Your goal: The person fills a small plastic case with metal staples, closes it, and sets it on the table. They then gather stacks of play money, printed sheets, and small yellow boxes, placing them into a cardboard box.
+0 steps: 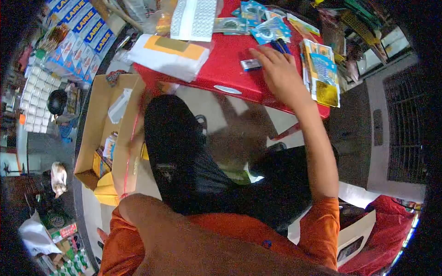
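My right hand (pixel 281 73) reaches palm-down over the red table (pixel 225 57), fingers stretched and a little apart. Beside its thumb side lies a small blue-and-white packet (pixel 251 65), partly covered by the hand. Just past the fingertips is a dark blue object (pixel 280 45), too blurred to name. Blue printed packets (pixel 271 31) are spread beyond it. To the right of the hand sits a stack of printed sheets and packets (pixel 322 69) with a gold piece on it. Only a few fingertips of my left hand (pixel 101 234) show, low beside my orange sleeve.
White envelopes with an orange band (pixel 170 55) and a bubble-wrap sheet (pixel 193 20) lie on the table's left side. A long cardboard box (pixel 126 152) stands left of my leg, holding some packets. A grey fan-like unit (pixel 400 129) is at the right. A cat (pixel 58 177) is far left.
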Available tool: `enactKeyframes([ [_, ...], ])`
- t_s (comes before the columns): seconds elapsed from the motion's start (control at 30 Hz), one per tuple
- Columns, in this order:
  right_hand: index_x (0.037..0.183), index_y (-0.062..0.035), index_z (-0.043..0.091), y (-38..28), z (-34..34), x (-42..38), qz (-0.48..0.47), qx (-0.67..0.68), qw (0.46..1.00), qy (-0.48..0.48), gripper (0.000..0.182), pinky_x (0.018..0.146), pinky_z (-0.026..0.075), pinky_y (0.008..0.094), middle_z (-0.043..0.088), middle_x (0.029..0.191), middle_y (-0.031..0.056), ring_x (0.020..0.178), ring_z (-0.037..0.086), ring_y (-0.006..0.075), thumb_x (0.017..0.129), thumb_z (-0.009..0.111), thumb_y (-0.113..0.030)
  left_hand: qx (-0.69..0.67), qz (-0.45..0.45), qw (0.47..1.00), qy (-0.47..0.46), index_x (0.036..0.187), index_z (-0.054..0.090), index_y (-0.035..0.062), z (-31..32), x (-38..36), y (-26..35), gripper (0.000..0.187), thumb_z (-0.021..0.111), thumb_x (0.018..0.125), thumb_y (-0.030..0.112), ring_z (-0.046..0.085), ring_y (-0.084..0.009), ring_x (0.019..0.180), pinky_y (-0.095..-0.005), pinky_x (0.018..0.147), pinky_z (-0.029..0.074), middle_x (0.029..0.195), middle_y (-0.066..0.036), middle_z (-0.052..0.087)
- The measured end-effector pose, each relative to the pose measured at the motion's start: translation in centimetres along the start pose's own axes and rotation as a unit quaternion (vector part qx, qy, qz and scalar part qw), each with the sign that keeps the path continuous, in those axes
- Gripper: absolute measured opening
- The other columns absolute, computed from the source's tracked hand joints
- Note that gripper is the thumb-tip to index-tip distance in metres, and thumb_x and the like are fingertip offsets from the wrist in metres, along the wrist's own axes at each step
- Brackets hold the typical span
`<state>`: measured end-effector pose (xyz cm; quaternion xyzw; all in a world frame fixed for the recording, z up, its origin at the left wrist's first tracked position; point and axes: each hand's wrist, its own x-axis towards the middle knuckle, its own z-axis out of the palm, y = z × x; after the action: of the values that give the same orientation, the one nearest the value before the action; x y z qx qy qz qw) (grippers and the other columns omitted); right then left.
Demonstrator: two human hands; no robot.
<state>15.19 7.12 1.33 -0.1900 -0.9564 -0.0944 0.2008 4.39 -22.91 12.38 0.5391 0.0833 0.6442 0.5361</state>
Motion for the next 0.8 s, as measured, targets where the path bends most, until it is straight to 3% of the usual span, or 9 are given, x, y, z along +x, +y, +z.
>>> enactKeyframes([
  [0.1, 0.145, -0.0111, 0.047, 0.8, 0.7, 1.1, 0.022, 0.105, 0.992, -0.063, 0.058, 0.107, 0.039, 0.0482, 0.051, 0.145, 0.0173, 0.131, 0.049, 0.0366, 0.089, 0.053, 0.0, 0.005, 0.014, 0.998, 0.063, 0.14, 0.047, -0.0088, -0.2, -1.6, 1.4, 0.093, 0.047, 0.09, 0.07, 0.055, -0.0394, 0.124, -0.0477, 0.106, 0.041, 0.139, -0.026, 0.053],
  [0.23, 0.136, -0.0046, 0.055, 1.5, 0.5, 3.0, -0.028, 0.192, 0.975, -0.107, 0.054, 0.101, 0.047, 0.0445, 0.061, 0.132, 0.02, 0.119, 0.059, 0.0397, 0.083, 0.057, 0.003, -0.029, 0.052, 0.989, 0.132, 0.142, 0.044, -0.0076, -1.5, -2.7, 1.5, 0.1, 0.043, 0.087, 0.076, 0.051, -0.0424, 0.127, -0.05, 0.109, 0.037, 0.142, -0.028, 0.048],
  [0.37, 0.128, -0.0033, 0.062, 2.4, 0.4, 3.5, 0.007, 0.199, 0.962, -0.185, 0.051, 0.099, 0.05, 0.0428, 0.066, 0.121, 0.0204, 0.113, 0.062, 0.0381, 0.078, 0.063, 0.001, -0.114, 0.047, 0.978, 0.168, 0.144, 0.042, -0.0064, -3.1, -2.2, 0.3, 0.106, 0.039, 0.085, 0.082, 0.047, -0.0455, 0.131, -0.0524, 0.112, 0.034, 0.145, -0.031, 0.044],
  [0.57, 0.114, -0.0016, 0.069, 3.0, -0.3, 4.9, -0.007, 0.174, 0.969, -0.176, 0.036, 0.086, 0.053, 0.0415, 0.07, 0.106, 0.0186, 0.094, 0.067, 0.0344, 0.078, 0.072, -0.008, -0.169, 0.038, 0.965, 0.194, 0.146, 0.038, -0.0047, -5.6, -0.5, 0.8, 0.116, 0.033, 0.081, 0.091, 0.041, -0.0502, 0.137, -0.0559, 0.116, 0.028, 0.15, -0.035, 0.037],
  [0.63, 0.109, -0.001, 0.071, 3.1, -0.3, 6.0, 0.034, 0.171, 0.954, -0.242, 0.031, 0.083, 0.054, 0.0407, 0.07, 0.1, 0.0188, 0.089, 0.068, 0.0326, 0.079, 0.074, -0.012, 0.1, -0.171, 0.969, 0.151, 0.147, 0.038, -0.0049, -11.9, 1.6, -0.5, 0.108, 0.034, 0.086, 0.085, 0.039, -0.0453, 0.141, -0.0517, 0.119, 0.025, 0.154, -0.033, 0.033],
  [0.67, 0.109, -0.001, 0.071, 3.2, -0.4, 6.5, 0.025, 0.168, 0.956, -0.24, 0.031, 0.083, 0.054, 0.0407, 0.07, 0.1, 0.0188, 0.089, 0.068, 0.0326, 0.079, 0.074, -0.012, 0.209, -0.202, 0.947, 0.138, 0.142, 0.045, -0.0031, -13.7, 1.7, -1.9, 0.089, 0.034, 0.096, 0.072, 0.047, -0.0361, 0.137, -0.0454, 0.115, 0.033, 0.148, -0.026, 0.045],
  [0.7, 0.107, -0.0007, 0.071, 3.4, -0.5, 7.0, 0.017, 0.154, 0.961, -0.229, 0.03, 0.081, 0.054, 0.0402, 0.071, 0.099, 0.0189, 0.087, 0.069, 0.0317, 0.08, 0.074, -0.013, 0.375, -0.174, 0.906, 0.092, 0.135, 0.052, -0.003, -14.8, 2.3, -2.7, 0.046, 0.05, 0.104, 0.031, 0.057, -0.0295, 0.125, -0.0372, 0.106, 0.043, 0.131, -0.019, 0.06],
  [0.73, 0.106, -0.0005, 0.072, 3.7, -0.6, 7.4, 0.011, 0.141, 0.965, -0.219, 0.029, 0.079, 0.055, 0.0397, 0.071, 0.097, 0.0189, 0.086, 0.07, 0.0308, 0.081, 0.075, -0.014, 0.301, -0.256, 0.908, 0.14, 0.129, 0.057, -0.0033, -14.3, 3.1, -3.5, 0.044, 0.059, 0.101, 0.031, 0.061, -0.0264, 0.117, -0.0364, 0.103, 0.046, 0.122, -0.016, 0.064],
  [0.8, 0.108, -0.0007, 0.072, 5.1, -0.3, 8.5, 0.028, 0.156, 0.967, -0.199, 0.03, 0.079, 0.055, 0.0391, 0.072, 0.098, 0.0188, 0.086, 0.07, 0.0304, 0.081, 0.075, -0.015, 0.383, -0.2, 0.902, -0.005, 0.126, 0.061, 0.0003, -16.2, 4.8, -6.3, 0.038, 0.063, 0.1, 0.028, 0.064, -0.0188, 0.113, -0.0341, 0.099, 0.049, 0.12, -0.012, 0.067],
])
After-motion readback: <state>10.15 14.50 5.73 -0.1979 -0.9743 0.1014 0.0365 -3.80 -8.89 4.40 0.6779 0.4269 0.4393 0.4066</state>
